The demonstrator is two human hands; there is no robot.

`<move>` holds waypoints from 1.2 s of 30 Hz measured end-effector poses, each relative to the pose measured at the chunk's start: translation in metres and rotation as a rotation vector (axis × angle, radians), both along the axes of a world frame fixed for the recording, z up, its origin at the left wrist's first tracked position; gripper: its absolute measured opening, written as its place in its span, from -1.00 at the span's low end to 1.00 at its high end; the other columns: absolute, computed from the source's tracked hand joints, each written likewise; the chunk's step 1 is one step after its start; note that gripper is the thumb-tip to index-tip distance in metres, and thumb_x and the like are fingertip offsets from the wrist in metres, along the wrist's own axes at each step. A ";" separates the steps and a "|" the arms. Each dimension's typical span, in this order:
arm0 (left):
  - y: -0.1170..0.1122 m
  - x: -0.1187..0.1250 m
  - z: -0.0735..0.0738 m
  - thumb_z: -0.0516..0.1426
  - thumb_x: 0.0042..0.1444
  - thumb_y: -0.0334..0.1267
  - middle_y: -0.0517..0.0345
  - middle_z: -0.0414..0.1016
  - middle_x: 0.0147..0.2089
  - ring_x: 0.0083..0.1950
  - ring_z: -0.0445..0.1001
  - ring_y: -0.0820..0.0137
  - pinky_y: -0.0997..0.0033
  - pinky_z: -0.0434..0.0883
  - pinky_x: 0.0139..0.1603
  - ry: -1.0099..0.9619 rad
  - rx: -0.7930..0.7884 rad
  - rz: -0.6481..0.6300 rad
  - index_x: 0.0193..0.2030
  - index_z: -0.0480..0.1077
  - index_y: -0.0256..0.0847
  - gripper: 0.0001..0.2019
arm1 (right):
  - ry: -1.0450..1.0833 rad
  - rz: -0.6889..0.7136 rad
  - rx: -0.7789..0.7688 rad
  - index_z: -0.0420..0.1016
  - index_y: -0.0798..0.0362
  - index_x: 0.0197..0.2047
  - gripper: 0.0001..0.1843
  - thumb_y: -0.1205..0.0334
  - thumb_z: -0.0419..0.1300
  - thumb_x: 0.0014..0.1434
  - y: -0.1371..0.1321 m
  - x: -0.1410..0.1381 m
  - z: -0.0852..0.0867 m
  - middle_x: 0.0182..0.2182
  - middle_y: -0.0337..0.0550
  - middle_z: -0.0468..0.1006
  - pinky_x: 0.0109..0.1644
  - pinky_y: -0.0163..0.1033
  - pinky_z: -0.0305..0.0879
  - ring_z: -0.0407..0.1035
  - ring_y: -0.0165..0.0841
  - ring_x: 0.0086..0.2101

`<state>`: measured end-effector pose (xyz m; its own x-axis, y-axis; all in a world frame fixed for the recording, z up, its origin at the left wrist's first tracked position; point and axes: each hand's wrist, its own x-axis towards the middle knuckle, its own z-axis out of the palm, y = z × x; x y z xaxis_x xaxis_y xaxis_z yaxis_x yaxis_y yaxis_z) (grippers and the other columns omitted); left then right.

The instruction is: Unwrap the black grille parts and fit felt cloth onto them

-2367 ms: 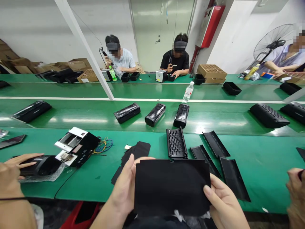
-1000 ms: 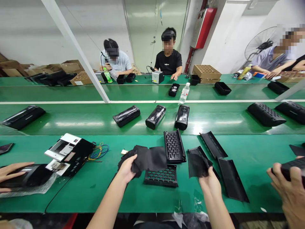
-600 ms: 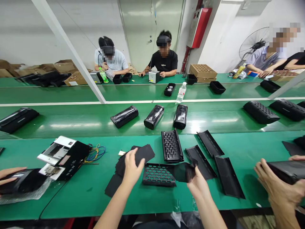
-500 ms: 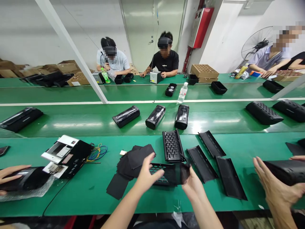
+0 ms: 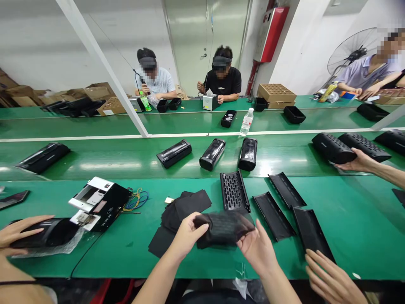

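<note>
Both my hands hold a black perforated grille panel draped with a thin black cloth sheet (image 5: pixel 223 228), just above the green table (image 5: pixel 202 261). My left hand (image 5: pixel 187 236) grips its left end, fingers curled over the edge. My right hand (image 5: pixel 257 249) pinches its right end. A pile of loose black cloth sheets (image 5: pixel 182 209) lies just left of the panel. Another perforated grille panel (image 5: pixel 233 191) lies right behind it.
Three black curved covers (image 5: pixel 286 190) (image 5: pixel 272 215) (image 5: pixel 311 236) lie to the right. Three black speaker bodies (image 5: pixel 211 154) sit on the conveyor belt beyond. A neighbour's hand (image 5: pixel 329 278) rests at the lower right; another reaches for a speaker (image 5: pixel 332 147). A person's hands (image 5: pixel 19 230) hold a black part at the left.
My hands spread a large cloth sheet, then laid it over the grille panel on the table. Now both hands hold the cloth-covered panel. The right neighbour set a speaker on the belt.
</note>
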<state>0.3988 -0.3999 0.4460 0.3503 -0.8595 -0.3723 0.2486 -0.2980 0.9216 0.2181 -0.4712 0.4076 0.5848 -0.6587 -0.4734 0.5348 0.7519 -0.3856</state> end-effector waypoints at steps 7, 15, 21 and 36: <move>0.015 0.009 0.014 0.22 -0.20 -0.33 0.08 0.47 -0.20 -0.18 0.40 0.35 0.45 0.32 -0.16 -0.004 -0.048 -0.048 -0.19 0.40 -0.23 -0.66 | 0.201 0.111 -0.269 0.45 0.09 -0.18 -0.63 0.15 0.25 -0.09 0.007 -0.010 0.005 -0.38 -0.08 0.56 -0.45 -0.33 0.27 0.41 -0.34 -0.44; 0.013 0.007 0.005 0.17 -0.13 -0.28 0.07 0.46 -0.17 -0.15 0.39 0.35 0.43 0.32 -0.15 -0.022 -0.046 -0.129 -0.09 0.34 -0.22 -0.62 | 0.319 0.173 -0.341 0.48 0.06 -0.20 -0.65 0.13 0.25 -0.09 0.008 -0.013 0.003 -0.37 -0.10 0.57 -0.21 -0.18 0.30 0.42 -0.27 -0.32; 0.015 0.011 -0.056 0.04 -0.04 -0.23 0.02 0.39 -0.21 -0.27 0.39 0.37 0.34 0.30 -0.18 -0.428 0.227 -0.232 -0.01 0.26 -0.27 -0.59 | 0.675 0.142 -0.455 0.45 0.13 -0.17 -0.55 0.02 0.21 -0.11 -0.009 -0.046 -0.024 -0.38 -0.05 0.56 -0.26 -0.11 0.32 0.42 -0.17 -0.34; 0.038 -0.022 -0.110 -0.02 -0.05 -0.40 0.02 0.31 -0.10 -0.06 0.27 0.27 0.33 0.23 -0.07 -1.069 0.332 -0.553 -0.15 0.35 -0.20 -0.70 | 1.382 0.563 -1.238 0.43 0.13 -0.13 -0.64 0.23 -0.04 0.07 0.008 0.058 -0.051 -0.39 0.08 0.55 -0.26 -0.13 0.25 0.43 -0.14 -0.35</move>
